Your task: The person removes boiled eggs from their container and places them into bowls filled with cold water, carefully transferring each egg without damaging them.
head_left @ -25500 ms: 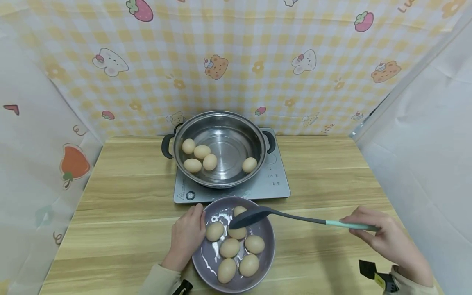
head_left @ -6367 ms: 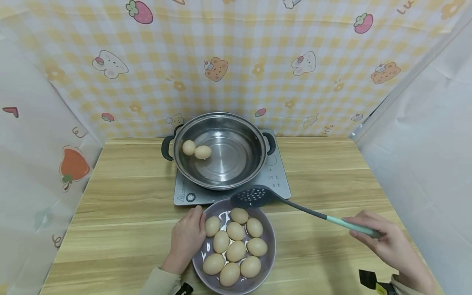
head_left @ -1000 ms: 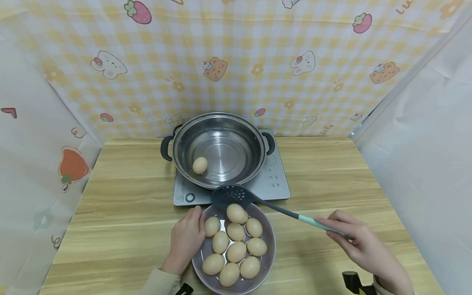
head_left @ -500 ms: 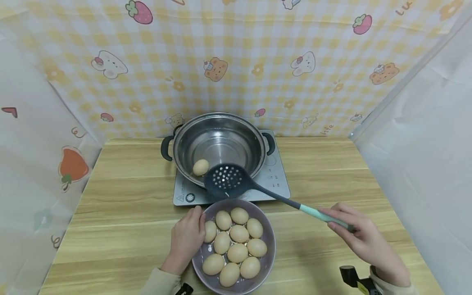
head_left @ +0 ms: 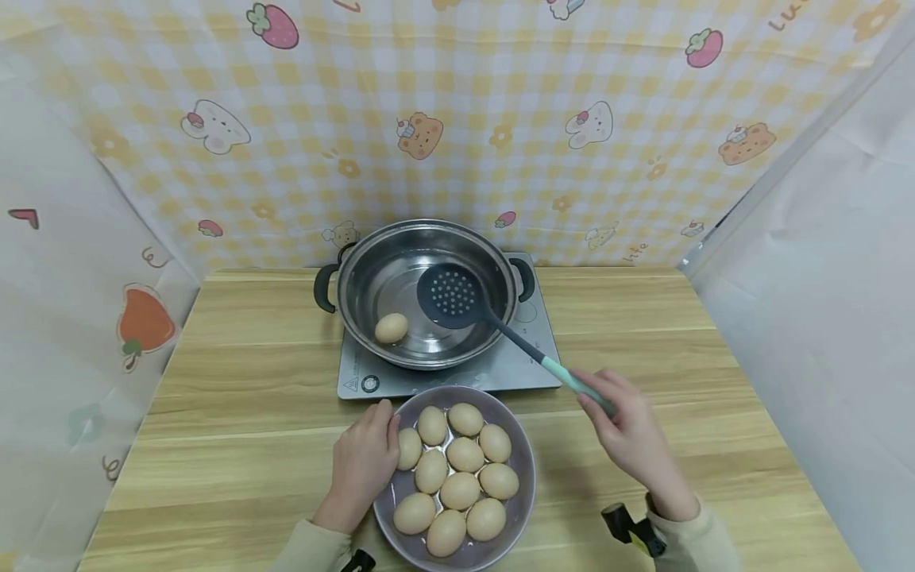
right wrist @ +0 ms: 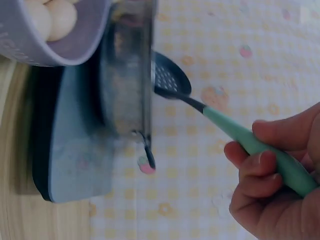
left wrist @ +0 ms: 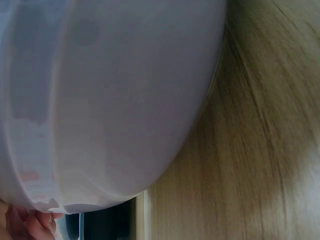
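My right hand holds a slotted spoon by its mint-green handle. The spoon's dark perforated head is over the inside of a steel pot. One brown egg lies in the pot, left of the spoon's head and apart from it. My left hand grips the left rim of a purple-grey bowl, which carries several eggs. In the left wrist view, the bowl's outer wall hides most of the hand, and only some fingertips show at its rim.
The pot stands on a grey induction cooker, with black handles at both sides. Bowl and cooker sit on a wooden table. A checked cloth hangs behind; white sheets close off both sides.
Over the earlier frames, eggs went from pot to bowl, leaving one in the pot. Since a second ago, my right hand moved the spoon forward from the bowl into the pot's opening.
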Tool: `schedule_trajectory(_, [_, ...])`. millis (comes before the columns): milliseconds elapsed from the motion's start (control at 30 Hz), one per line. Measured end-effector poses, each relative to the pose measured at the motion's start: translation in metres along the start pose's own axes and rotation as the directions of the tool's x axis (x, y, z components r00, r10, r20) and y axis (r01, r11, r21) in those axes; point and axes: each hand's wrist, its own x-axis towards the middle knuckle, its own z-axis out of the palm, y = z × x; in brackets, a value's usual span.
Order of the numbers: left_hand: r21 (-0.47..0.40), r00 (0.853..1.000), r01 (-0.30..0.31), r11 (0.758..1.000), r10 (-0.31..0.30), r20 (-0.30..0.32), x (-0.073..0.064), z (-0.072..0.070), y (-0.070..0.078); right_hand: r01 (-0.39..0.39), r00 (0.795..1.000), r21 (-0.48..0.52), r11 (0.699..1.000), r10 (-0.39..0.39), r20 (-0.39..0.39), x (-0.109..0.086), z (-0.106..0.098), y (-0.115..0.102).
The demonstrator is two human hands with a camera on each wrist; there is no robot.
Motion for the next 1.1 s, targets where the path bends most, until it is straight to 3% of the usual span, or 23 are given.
schedule_trajectory(167, [0.004,1.000,-0.006,1.000,0.006,0.001,0.000,0.000,0.001,0.038,0.999,-0.068,0.997,-0.038,-0.008,0.007,0.016,-0.003])
schedule_trajectory(467, [0.004,1.000,0.000,1.000,0.000,0.000,0.000,-0.001,0.002,0.071,0.998,-0.075,0.995,-0.070,0.007,0.012,0.034,-0.009])
schedule_trajectory(1100, [0.001,1.000,0.006,1.000,-0.006,-0.003,0.001,-0.001,0.002,0.102,0.992,-0.054,0.993,-0.098,0.073,0.007,0.044,-0.018])
